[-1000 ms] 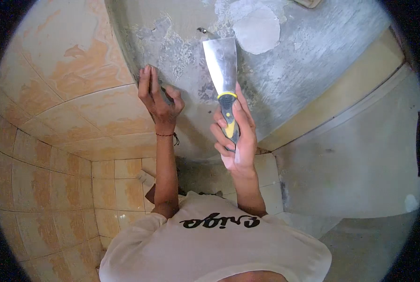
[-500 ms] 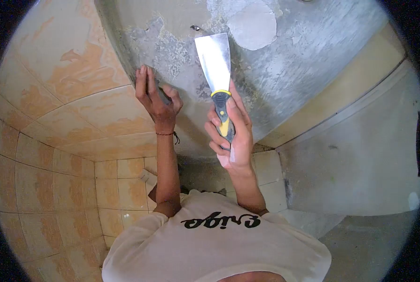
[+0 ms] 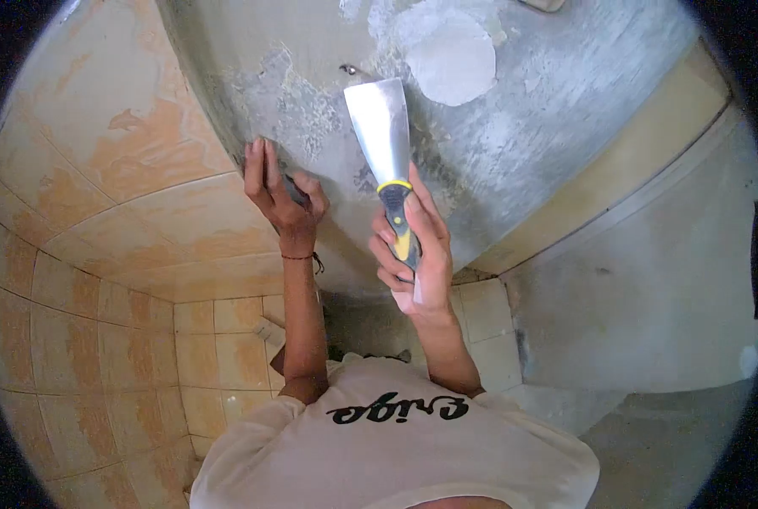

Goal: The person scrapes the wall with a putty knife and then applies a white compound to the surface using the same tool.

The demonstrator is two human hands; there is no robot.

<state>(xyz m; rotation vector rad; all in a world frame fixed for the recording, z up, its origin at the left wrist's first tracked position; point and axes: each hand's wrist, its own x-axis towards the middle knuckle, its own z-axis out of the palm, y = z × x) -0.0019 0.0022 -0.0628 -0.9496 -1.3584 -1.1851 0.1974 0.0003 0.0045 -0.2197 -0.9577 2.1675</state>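
Note:
My right hand (image 3: 421,246) is wrapped round the grey and yellow handle of a putty knife (image 3: 380,131). Its wide metal blade points up over the grey wall surface, below a small dark hole (image 3: 349,69). Further left, my left hand (image 3: 287,195) rests against the rough grey surface (image 3: 311,106) beside the tiled edge. Its fingers are bent round a dark grey piece, mostly hidden, that shows between fingers and thumb. A round pale patch (image 3: 453,58) lies right of the blade's tip.
Orange and cream tiles (image 3: 154,127) cover the left side, with more tiles (image 3: 243,360) lower down. A yellowish strip (image 3: 608,153) borders the grey surface on the right, beside a plain grey panel (image 3: 642,288). A pale object (image 3: 544,4) shows at the top edge.
The whole view has shifted, so the wall, both hands and the putty knife appear slightly lower. Both hands keep their grips, and more of the pale object at the top edge shows.

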